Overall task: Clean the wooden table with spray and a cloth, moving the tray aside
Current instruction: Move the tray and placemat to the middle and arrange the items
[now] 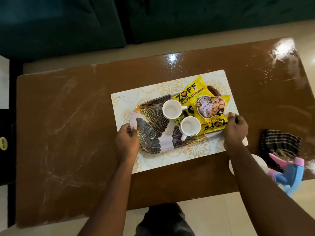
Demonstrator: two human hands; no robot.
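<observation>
Now your left hand [127,139] and right hand [236,129] grip opposite ends of the tray [153,123], fingers closed on its rim; cloth [280,143] lies right on the tabletop [68,133].

tray [150,132] on mat [196,150], table [68,133] centre | cloth [279,142], spray bottle [288,171] right
</observation>
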